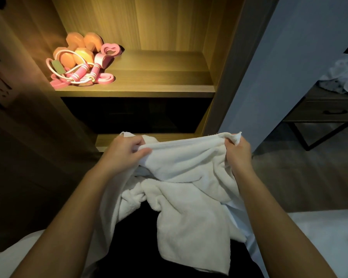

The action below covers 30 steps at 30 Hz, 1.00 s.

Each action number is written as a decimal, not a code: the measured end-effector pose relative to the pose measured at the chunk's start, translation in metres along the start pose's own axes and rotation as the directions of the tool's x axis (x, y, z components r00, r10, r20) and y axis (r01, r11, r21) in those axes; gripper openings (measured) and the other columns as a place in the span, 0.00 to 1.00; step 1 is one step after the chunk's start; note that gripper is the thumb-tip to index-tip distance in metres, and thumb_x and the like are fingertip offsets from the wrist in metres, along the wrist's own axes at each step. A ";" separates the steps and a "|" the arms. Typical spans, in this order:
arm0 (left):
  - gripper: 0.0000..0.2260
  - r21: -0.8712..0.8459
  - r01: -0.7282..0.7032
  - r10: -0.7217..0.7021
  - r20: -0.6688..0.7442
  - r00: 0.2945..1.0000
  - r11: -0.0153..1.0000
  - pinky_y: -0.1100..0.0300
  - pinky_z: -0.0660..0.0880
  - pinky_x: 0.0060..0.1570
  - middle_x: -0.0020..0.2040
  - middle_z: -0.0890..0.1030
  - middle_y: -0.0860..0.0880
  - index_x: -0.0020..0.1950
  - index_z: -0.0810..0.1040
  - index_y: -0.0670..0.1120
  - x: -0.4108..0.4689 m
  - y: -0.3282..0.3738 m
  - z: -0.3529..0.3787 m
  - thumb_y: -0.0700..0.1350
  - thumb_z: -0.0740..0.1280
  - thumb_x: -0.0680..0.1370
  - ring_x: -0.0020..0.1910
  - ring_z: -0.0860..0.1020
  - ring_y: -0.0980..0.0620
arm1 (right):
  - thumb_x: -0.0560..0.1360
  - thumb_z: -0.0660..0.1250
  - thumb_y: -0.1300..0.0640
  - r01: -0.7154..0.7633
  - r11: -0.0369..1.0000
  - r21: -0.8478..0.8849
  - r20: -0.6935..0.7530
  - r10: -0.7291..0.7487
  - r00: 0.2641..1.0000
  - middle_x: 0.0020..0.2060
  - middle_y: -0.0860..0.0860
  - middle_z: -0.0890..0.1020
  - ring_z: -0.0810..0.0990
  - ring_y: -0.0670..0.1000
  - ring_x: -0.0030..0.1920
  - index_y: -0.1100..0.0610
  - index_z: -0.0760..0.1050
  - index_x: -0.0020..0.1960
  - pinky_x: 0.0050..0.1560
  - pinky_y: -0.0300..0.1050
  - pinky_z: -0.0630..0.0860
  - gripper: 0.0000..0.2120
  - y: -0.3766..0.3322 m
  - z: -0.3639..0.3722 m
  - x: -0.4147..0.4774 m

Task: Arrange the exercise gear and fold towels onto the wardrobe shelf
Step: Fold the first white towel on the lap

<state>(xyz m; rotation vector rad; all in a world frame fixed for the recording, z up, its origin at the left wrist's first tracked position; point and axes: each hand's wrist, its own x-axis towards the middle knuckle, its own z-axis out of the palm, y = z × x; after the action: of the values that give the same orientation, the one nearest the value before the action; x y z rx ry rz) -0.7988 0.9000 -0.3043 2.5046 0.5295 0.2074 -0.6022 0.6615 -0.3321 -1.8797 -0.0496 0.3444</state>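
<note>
Here, towel [185,187] top edge between left hand [125,151] and right hand [238,151]

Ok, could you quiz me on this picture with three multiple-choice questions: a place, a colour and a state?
1. Where does the exercise gear lie?
A) left end of the lit wardrobe shelf
B) on the floor
C) in a drawer

2. What colour is the towel?
A) pink
B) white
C) grey

3. What state is the towel in?
A) folded on the shelf
B) rolled up
C) hanging crumpled from the left hand and right hand

Answers: 1 A, the pink and orange gear is piled at the shelf's left end. 2 B, its cloth is plainly white. 3 C, each hand grips its top edge while the rest hangs loose.
</note>
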 end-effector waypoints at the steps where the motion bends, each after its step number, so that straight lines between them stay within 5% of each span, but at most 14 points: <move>1: 0.09 0.002 -0.001 0.001 -0.018 1.000 1.000 0.51 0.72 0.49 0.39 0.78 0.50 0.41 0.76 0.49 -0.002 -0.001 -0.001 0.52 0.67 0.78 0.44 0.75 0.50 | 0.82 0.60 0.51 -0.007 1.000 -0.022 -0.014 0.007 1.000 0.47 0.49 0.80 0.79 0.47 0.43 0.54 0.75 0.60 0.33 0.36 0.72 0.11 0.002 0.002 -0.001; 4: 0.06 0.047 -0.050 0.051 -0.021 0.998 0.998 0.52 0.71 0.46 0.45 0.79 0.52 0.47 0.78 0.53 -0.007 0.010 0.006 0.53 0.66 0.78 0.49 0.72 0.49 | 0.82 0.61 0.52 0.005 1.000 -0.025 0.017 -0.005 1.000 0.48 0.51 0.80 0.79 0.48 0.42 0.52 0.74 0.57 0.31 0.34 0.73 0.07 -0.002 0.016 -0.012; 7: 0.07 0.032 -0.142 0.141 0.029 0.990 0.989 0.54 0.71 0.49 0.50 0.80 0.55 0.53 0.80 0.56 -0.004 0.035 0.020 0.54 0.64 0.80 0.51 0.72 0.52 | 0.80 0.64 0.53 0.032 0.996 0.078 0.271 -0.052 0.961 0.43 0.48 0.83 0.82 0.45 0.41 0.47 0.76 0.53 0.31 0.32 0.75 0.04 -0.011 0.037 -0.042; 10: 0.05 -0.188 -0.136 0.150 0.063 0.987 0.973 0.58 0.75 0.46 0.45 0.80 0.58 0.48 0.76 0.62 -0.001 0.055 0.028 0.51 0.64 0.80 0.46 0.77 0.59 | 0.76 0.67 0.52 0.093 0.991 0.100 0.559 -0.133 0.818 0.46 0.43 0.84 0.83 0.42 0.47 0.43 0.79 0.54 0.41 0.35 0.78 0.07 -0.019 0.049 -0.065; 15: 0.09 -0.269 -0.082 0.099 0.048 0.994 0.960 0.64 0.70 0.42 0.43 0.80 0.60 0.44 0.74 0.64 0.003 0.049 0.032 0.50 0.64 0.80 0.45 0.77 0.61 | 0.77 0.66 0.54 0.007 0.993 0.115 0.682 -0.084 0.727 0.47 0.39 0.84 0.82 0.40 0.51 0.41 0.79 0.56 0.43 0.33 0.77 0.11 -0.017 0.043 -0.066; 21: 0.05 -0.252 -0.100 0.113 0.037 0.993 0.962 0.60 0.74 0.44 0.43 0.79 0.59 0.46 0.75 0.62 0.000 0.044 0.037 0.51 0.66 0.79 0.45 0.76 0.61 | 0.72 0.69 0.56 0.090 0.996 0.017 0.558 -0.084 0.825 0.42 0.50 0.85 0.83 0.46 0.44 0.53 0.81 0.50 0.40 0.39 0.79 0.07 -0.003 0.049 -0.061; 27: 0.09 0.138 -0.062 0.053 0.068 0.996 0.989 0.51 0.67 0.58 0.34 0.77 0.57 0.38 0.76 0.55 0.000 0.019 0.019 0.55 0.67 0.77 0.42 0.74 0.54 | 0.78 0.64 0.53 -0.047 0.986 0.162 0.303 -0.004 0.953 0.42 0.48 0.84 0.83 0.46 0.43 0.51 0.79 0.52 0.33 0.34 0.76 0.07 -0.001 0.033 -0.040; 30: 0.07 -0.106 0.041 -0.041 -0.002 0.999 0.994 0.52 0.73 0.48 0.38 0.79 0.56 0.40 0.79 0.53 -0.006 0.004 0.010 0.47 0.68 0.78 0.42 0.77 0.53 | 0.79 0.61 0.49 -0.126 0.973 0.193 0.167 0.094 0.981 0.42 0.51 0.84 0.83 0.50 0.41 0.50 0.77 0.51 0.29 0.38 0.76 0.08 0.003 0.019 -0.028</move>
<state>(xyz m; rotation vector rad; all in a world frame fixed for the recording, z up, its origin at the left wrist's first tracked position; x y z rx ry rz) -0.8004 0.8891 -0.3105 2.3890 0.5567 0.2193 -0.6343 0.6721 -0.3340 -1.6536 -0.0150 0.5537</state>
